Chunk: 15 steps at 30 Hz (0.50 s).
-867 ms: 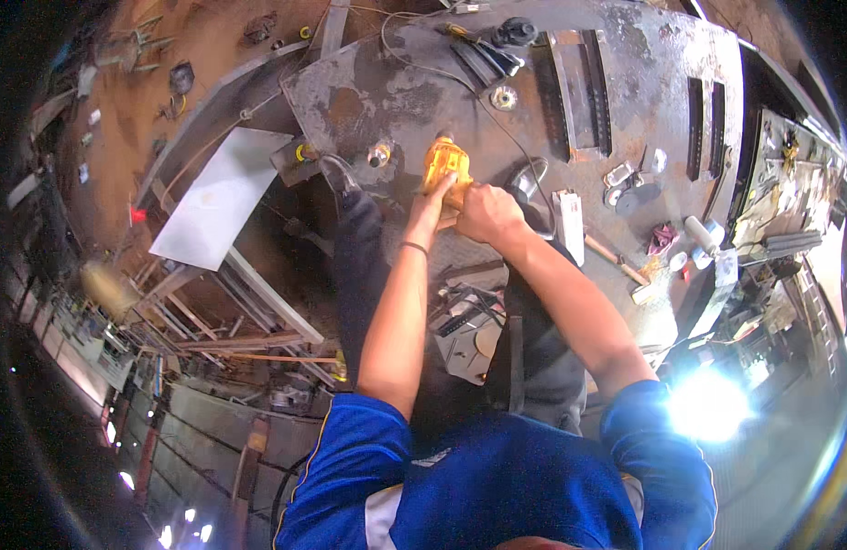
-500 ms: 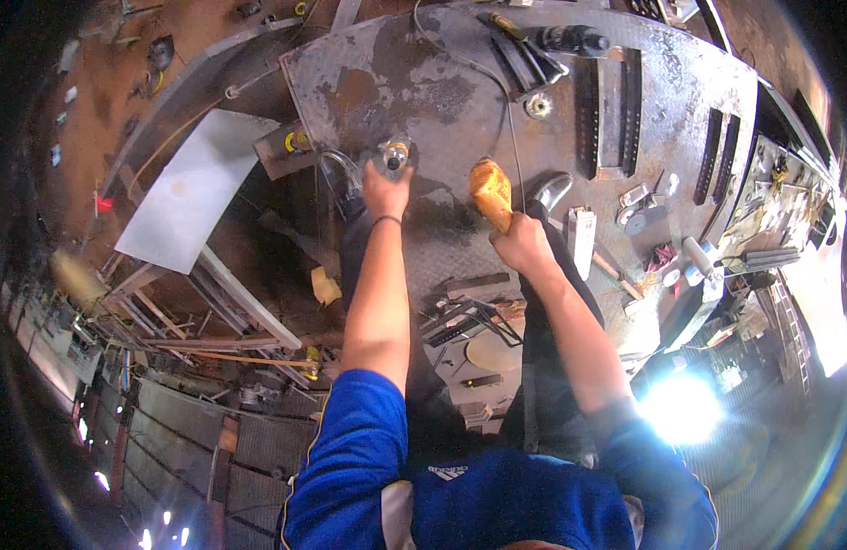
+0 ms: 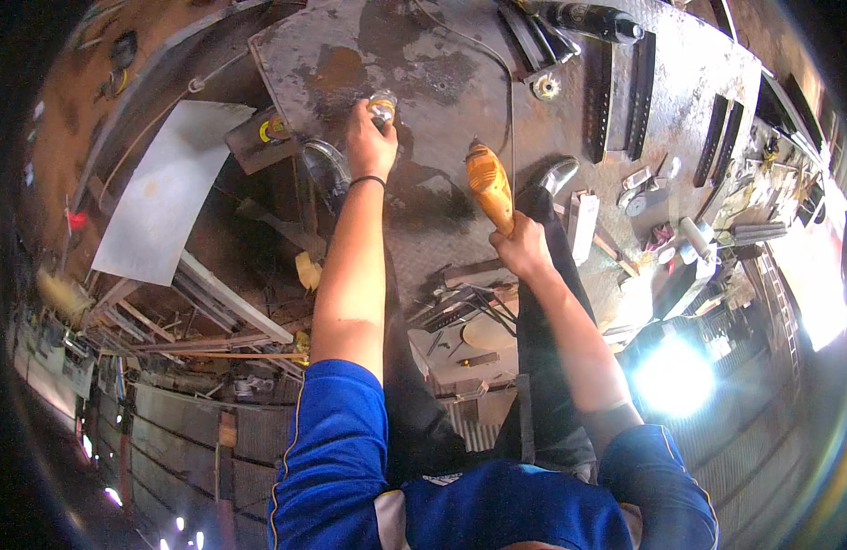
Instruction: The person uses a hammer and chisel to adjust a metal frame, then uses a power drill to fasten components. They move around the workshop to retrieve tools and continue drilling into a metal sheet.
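Observation:
My left hand (image 3: 370, 145) is closed around a small clear bottle (image 3: 383, 103) with a yellowish band, held over a stained steel plate (image 3: 304, 60). The bottle leans, its clear end pointing away from me and a dark part by my fingers. A yellow power drill (image 3: 489, 186) is in my right hand (image 3: 522, 246), gripped by its handle. Its nose points away from me, above the plate; whether it touches the plate I cannot tell. My fingers hide the trigger.
A cable (image 3: 511, 110) crosses the plate beyond the drill. Perforated dark metal bars (image 3: 639, 96), a dark bottle (image 3: 593, 20) and a round toothed part (image 3: 546, 87) lie far right. A white box (image 3: 584, 225) is beside my right shoe (image 3: 559, 174). A pale sheet (image 3: 158, 192) leans at left.
My left hand has moved away from me and slightly left with the bottle, which has tilted. The drill has turned, so its nose now shows. The whole view has shifted somewhat.

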Motion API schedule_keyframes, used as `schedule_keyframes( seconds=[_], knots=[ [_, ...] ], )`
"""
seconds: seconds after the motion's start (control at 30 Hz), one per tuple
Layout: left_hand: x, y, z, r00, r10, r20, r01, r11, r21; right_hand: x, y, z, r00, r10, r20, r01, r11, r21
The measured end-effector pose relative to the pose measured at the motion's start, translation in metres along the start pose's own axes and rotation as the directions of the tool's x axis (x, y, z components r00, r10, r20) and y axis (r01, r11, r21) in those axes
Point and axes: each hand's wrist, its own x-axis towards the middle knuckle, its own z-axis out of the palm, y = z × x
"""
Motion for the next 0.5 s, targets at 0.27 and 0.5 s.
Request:
schedule_keyframes(
  seconds=[0.27, 0.5],
  knots=[
    [0.028, -0.014, 0.033, 0.996, 0.05, -0.07, -0.061, 0.984, -0.17, 0.014, 0.034, 0.015, 0.999, -0.009, 0.032, -0.005, 0.914, 0.407],
    [0.04, -0.009, 0.071, 0.969, 0.246, -0.013, -0.246, 0.967, -0.068, 0.016, 0.036, 0.018, 0.992, 0.004, 0.123, -0.094, 0.674, 0.733]
  ],
)
